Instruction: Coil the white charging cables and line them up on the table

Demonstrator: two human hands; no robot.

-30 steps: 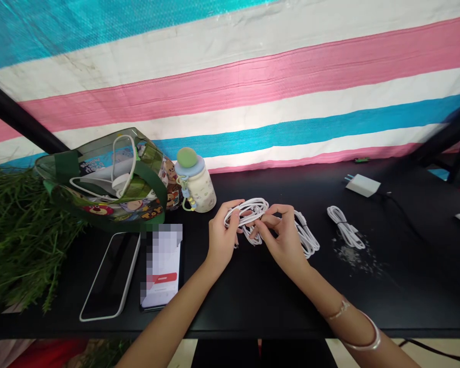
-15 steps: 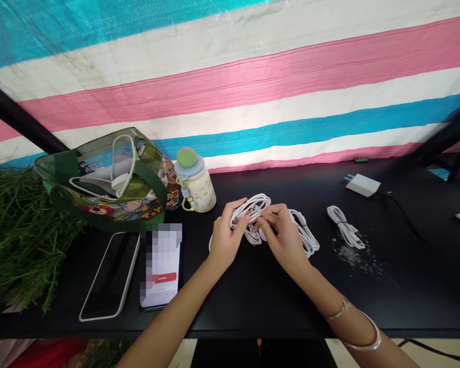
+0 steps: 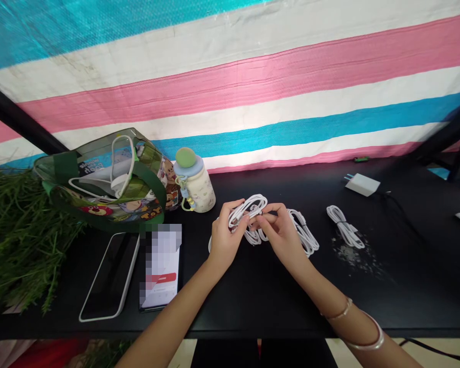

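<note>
Along the table (image 3: 272,312) I'm viewing, a heap of greenery (image 3: 19,240) lies at far left, with a tote bag (image 3: 149,191) to its right, a cable (image 3: 123,158) inside it, and a bottle (image 3: 195,188) just beside it. A phone (image 3: 111,276) and a second phone (image 3: 161,266) lie before the bag. Three coiled cables (image 3: 304,235) sit centre-right, a charger (image 3: 362,185) behind them at right.

Hands (image 3: 225,237) gripping white cable (image 3: 250,208), probably USB
</note>
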